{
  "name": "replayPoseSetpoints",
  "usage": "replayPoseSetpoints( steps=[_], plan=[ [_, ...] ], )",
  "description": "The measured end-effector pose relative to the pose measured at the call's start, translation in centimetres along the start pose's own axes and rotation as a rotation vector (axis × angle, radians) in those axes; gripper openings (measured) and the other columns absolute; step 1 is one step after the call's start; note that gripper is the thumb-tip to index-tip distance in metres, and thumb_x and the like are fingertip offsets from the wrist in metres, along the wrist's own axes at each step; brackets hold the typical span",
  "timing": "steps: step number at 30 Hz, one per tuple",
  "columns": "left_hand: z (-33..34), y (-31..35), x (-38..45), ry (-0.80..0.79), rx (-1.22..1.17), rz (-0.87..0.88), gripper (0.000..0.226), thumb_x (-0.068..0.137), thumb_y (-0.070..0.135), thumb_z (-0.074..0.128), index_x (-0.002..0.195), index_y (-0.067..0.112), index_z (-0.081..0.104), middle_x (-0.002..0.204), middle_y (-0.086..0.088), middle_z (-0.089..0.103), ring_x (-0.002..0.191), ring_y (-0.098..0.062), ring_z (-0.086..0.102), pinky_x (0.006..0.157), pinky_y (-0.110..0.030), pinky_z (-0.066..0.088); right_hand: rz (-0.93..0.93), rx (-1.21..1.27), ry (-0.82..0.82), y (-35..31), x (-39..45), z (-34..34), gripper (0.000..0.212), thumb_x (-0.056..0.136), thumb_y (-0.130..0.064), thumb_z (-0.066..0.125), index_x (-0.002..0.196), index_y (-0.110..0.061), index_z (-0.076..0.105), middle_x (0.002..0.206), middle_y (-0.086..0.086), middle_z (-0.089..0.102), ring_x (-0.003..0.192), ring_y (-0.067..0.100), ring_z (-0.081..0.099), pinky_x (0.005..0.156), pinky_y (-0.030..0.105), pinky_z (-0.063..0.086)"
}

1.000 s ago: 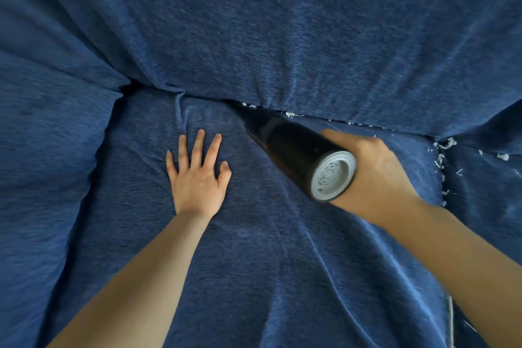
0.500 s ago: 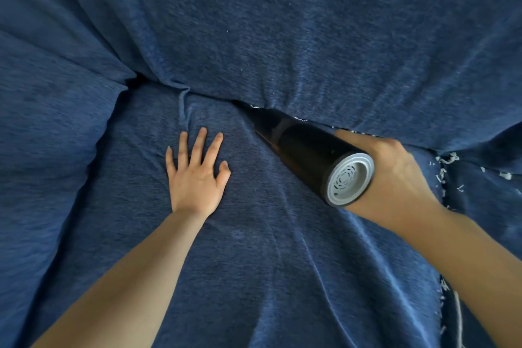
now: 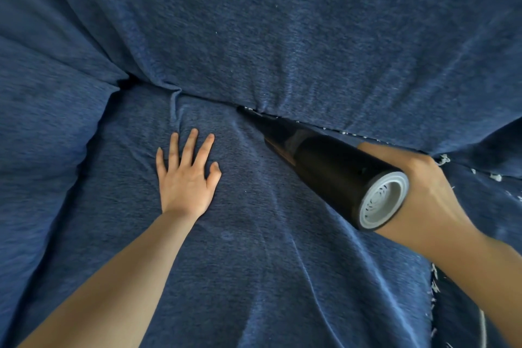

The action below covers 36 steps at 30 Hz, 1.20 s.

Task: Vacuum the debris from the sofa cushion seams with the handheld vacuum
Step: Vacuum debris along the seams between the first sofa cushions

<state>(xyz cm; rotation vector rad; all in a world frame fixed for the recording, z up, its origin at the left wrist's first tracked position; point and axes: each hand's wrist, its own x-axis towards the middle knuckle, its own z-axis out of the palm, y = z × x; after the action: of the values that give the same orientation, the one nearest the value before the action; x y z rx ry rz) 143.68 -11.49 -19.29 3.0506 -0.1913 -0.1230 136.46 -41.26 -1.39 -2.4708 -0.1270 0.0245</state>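
Observation:
A black handheld vacuum [image 3: 333,175] with a grey vented rear end lies slanted across the blue seat cushion [image 3: 254,263]. Its narrow nozzle tip is pushed into the seam [image 3: 333,128] between the seat cushion and the back cushion [image 3: 282,37]. My right hand [image 3: 429,192] grips the vacuum's body from the right side. My left hand [image 3: 186,178] presses flat on the seat cushion, fingers straight and spread, left of the nozzle. Small white debris bits [image 3: 443,159] dot the seam to the right of the vacuum.
A blue armrest cushion [image 3: 42,150] rises on the left. More white scraps [image 3: 433,285] line the vertical gap between the seat cushion and the adjoining cushion [image 3: 494,206] at the right edge.
The vacuum and my right hand have slid to the right along the back seam. My left hand stays flat on the same spot of the cushion.

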Motion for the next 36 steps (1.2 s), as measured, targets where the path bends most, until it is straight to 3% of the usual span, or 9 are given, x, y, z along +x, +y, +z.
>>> replayPoseSetpoints(
  steps=[3, 6, 12, 18, 25, 30, 36],
  plan=[
    [-0.1, 0.0, 0.0, -0.005, 0.007, -0.005, 0.059, 0.097, 0.05, 0.019, 0.152, 0.033, 0.023, 0.161, 0.0, 0.022, 0.15, -0.03, 0.007, 0.119, -0.056, 0.006, 0.015, -0.025, 0.0, 0.1, 0.1, 0.4, 0.018, 0.058, -0.045, 0.054, 0.063, -0.039, 0.037, 0.061, -0.017, 0.052, 0.045, 0.009, 0.037, 0.047, 0.028, 0.035],
    [-0.3, 0.3, 0.0, -0.016, -0.002, 0.002, 0.06, 0.096, 0.05, 0.018, 0.152, 0.032, 0.024, 0.161, -0.001, 0.021, 0.15, -0.031, 0.006, 0.119, -0.057, 0.005, 0.008, -0.057, -0.013, 0.1, 0.9, 1.3, 0.022, 0.058, -0.047, 0.052, 0.067, -0.035, 0.036, 0.046, -0.013, 0.038, 0.045, 0.01, 0.037, 0.048, 0.028, 0.036],
    [-1.7, 3.1, 0.9, 0.041, -0.072, -0.031, 0.058, 0.091, 0.043, 0.035, 0.142, 0.018, 0.042, 0.159, -0.003, 0.027, 0.15, -0.029, 0.011, 0.12, -0.055, 0.002, -0.021, -0.047, -0.007, 0.6, 0.3, -0.2, 0.025, 0.059, -0.045, 0.055, 0.073, -0.027, 0.045, 0.05, -0.015, 0.042, 0.047, 0.018, 0.047, 0.045, 0.037, 0.046],
    [-0.5, 7.6, 1.4, -0.024, -0.074, 0.058, 0.067, 0.092, 0.057, 0.018, 0.151, 0.026, 0.028, 0.163, -0.003, 0.017, 0.151, -0.027, 0.005, 0.121, -0.052, 0.002, -0.037, -0.072, -0.037, 0.9, 1.5, -0.3, 0.03, 0.058, -0.047, 0.053, 0.07, -0.02, 0.053, 0.052, -0.011, 0.048, 0.047, 0.02, 0.052, 0.046, 0.037, 0.047],
    [-0.1, 7.4, 1.1, -0.013, -0.022, 0.065, 0.067, 0.093, 0.056, 0.019, 0.152, 0.024, 0.026, 0.162, -0.005, 0.017, 0.151, -0.028, 0.007, 0.121, -0.052, 0.006, -0.059, -0.002, -0.036, 2.5, 2.5, 0.8, 0.027, 0.057, -0.046, 0.056, 0.072, -0.023, 0.05, 0.052, -0.017, 0.045, 0.048, 0.016, 0.049, 0.048, 0.034, 0.045],
    [0.0, 7.3, 0.8, -0.016, -0.013, 0.077, 0.067, 0.09, 0.049, 0.022, 0.152, 0.022, 0.027, 0.162, -0.007, 0.019, 0.15, -0.029, 0.009, 0.12, -0.054, 0.009, -0.087, 0.049, -0.04, 3.5, 0.9, -0.7, 0.024, 0.06, -0.041, 0.061, 0.067, -0.021, 0.051, 0.053, -0.011, 0.048, 0.047, 0.017, 0.051, 0.044, 0.035, 0.044],
    [0.0, 7.4, 0.7, -0.024, 0.019, 0.076, 0.069, 0.087, 0.044, 0.024, 0.152, 0.021, 0.025, 0.162, -0.008, 0.019, 0.15, -0.029, 0.009, 0.12, -0.053, 0.01, -0.009, 0.005, -0.051, 3.6, 1.7, 0.2, 0.034, 0.054, -0.047, 0.055, 0.074, -0.02, 0.053, 0.054, -0.008, 0.052, 0.051, 0.022, 0.055, 0.049, 0.04, 0.049]
  ],
)
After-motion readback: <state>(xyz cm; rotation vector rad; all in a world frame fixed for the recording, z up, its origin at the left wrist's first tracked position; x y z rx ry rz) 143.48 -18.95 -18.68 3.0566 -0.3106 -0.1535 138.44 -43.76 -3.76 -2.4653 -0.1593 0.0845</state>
